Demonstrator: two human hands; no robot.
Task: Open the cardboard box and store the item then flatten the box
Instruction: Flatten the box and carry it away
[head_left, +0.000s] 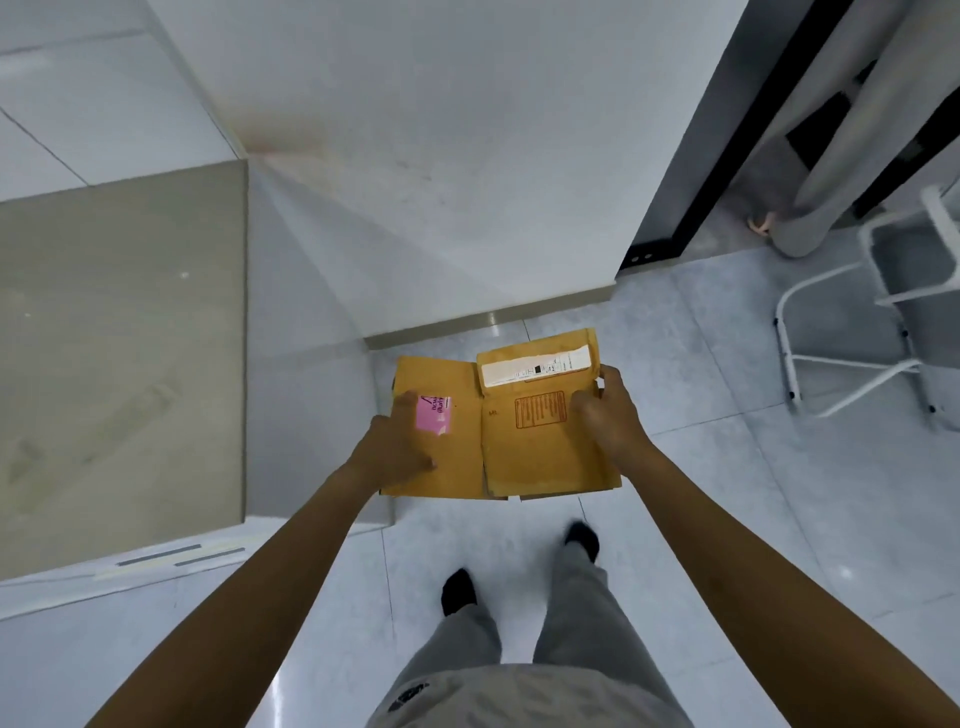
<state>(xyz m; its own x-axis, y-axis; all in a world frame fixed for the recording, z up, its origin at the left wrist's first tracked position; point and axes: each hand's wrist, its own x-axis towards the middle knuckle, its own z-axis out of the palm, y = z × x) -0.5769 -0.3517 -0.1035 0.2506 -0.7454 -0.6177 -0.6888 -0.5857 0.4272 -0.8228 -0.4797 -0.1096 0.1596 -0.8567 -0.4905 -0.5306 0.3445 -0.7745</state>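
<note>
The brown cardboard box (524, 457) is collapsed nearly flat and held in the air in front of me, above the tiled floor. It carries a pink sticker (435, 414) on its left panel and a white shipping label (535, 370) on the upper right flap. My left hand (400, 441) presses and grips the left panel beside the pink sticker. My right hand (605, 410) grips the box's right edge, with its fingers curled over the panel. No item from the box is visible.
A beige-topped cabinet (119, 358) stands at my left. A white wall (441, 182) rises straight ahead. At the right there is a dark door frame (727, 171) and a white metal step stool (862, 338). My feet stand on grey floor tiles (727, 493).
</note>
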